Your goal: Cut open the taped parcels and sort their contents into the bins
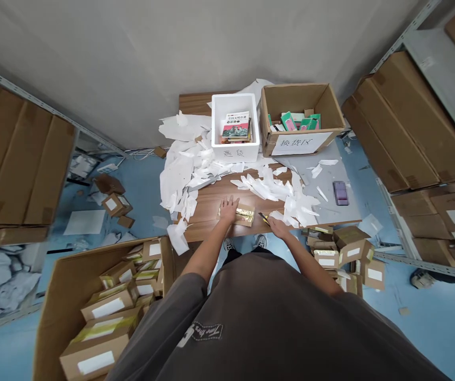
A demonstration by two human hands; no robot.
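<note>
A small cardboard box point(246, 217) with shiny gold-yellow tape along its top lies near the front edge of the wooden table. My left hand point(229, 209) rests on the left part of this box, fingers stretched out, covering some of the tape. To the right of the box, my right hand point(278, 227) is closed around a yellow and black utility knife point(264, 218). The knife's tip points toward the box, a short gap away from it. White paper scraps point(291, 209) lie just beyond and beside my right hand.
A white foam box point(235, 153) with books and an open carton point(302, 144) with green packages stand at the table's back. A purple-screened phone point(340, 193) lies on the right. Taped parcels fill a large carton point(68, 264) at left; more boxes point(340, 246) sit at right.
</note>
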